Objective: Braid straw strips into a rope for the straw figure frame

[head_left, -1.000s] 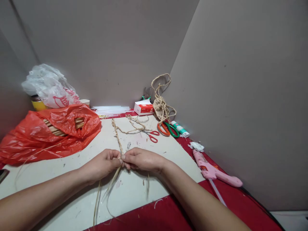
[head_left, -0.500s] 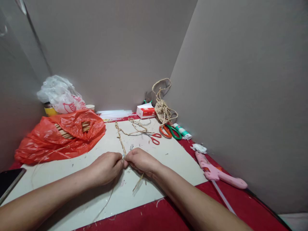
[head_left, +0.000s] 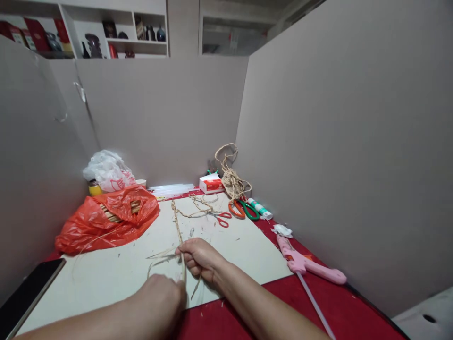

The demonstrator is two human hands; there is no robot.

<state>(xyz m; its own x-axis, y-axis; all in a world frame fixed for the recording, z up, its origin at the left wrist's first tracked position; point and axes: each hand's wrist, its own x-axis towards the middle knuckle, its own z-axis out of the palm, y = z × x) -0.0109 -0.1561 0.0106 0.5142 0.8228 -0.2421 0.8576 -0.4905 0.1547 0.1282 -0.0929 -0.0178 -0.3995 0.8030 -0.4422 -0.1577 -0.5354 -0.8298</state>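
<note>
In the head view, the right hand [head_left: 200,259] is closed, its fingertips pinching the near end of a braided straw cord [head_left: 176,218], which lies on the bench [head_left: 106,274] and runs away from that hand. The left hand [head_left: 161,300], nearer the camera and just beside the right, is curled into a fist with loose straw strands [head_left: 161,256] leading into it. Beyond the right hand lie small red scissors [head_left: 221,218] and a jute twine bundle [head_left: 230,180]. Well to its right lies a pink glue gun [head_left: 307,263]. Beyond the left hand and to its left sits a red plastic bag [head_left: 106,224].
</note>
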